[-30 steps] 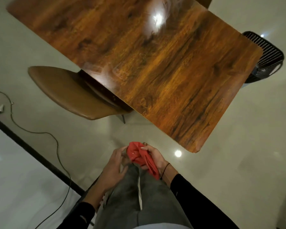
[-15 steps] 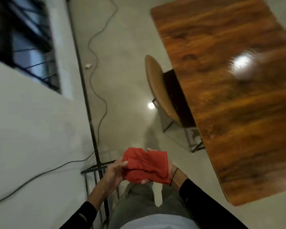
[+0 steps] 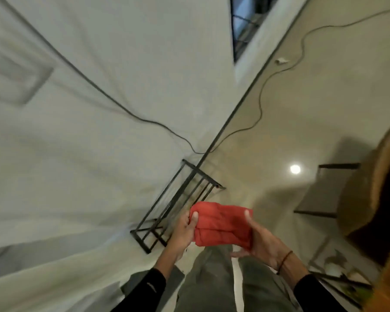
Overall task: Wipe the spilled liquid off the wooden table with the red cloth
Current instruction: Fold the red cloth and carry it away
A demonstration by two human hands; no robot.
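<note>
While held folded, red cloth (image 3: 221, 224), left hand (image 3: 184, 228), right hand (image 3: 260, 242) gripping

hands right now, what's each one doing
Left hand: holding the left end of the red cloth.
Right hand: holding the cloth's right end.

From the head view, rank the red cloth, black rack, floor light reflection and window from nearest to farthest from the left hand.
1. Red cloth: gripped by the left hand, held up front.
2. Black rack: just beyond, against the wall.
3. Light reflection: on the floor, to the right.
4. Window: far up the wall.
</note>
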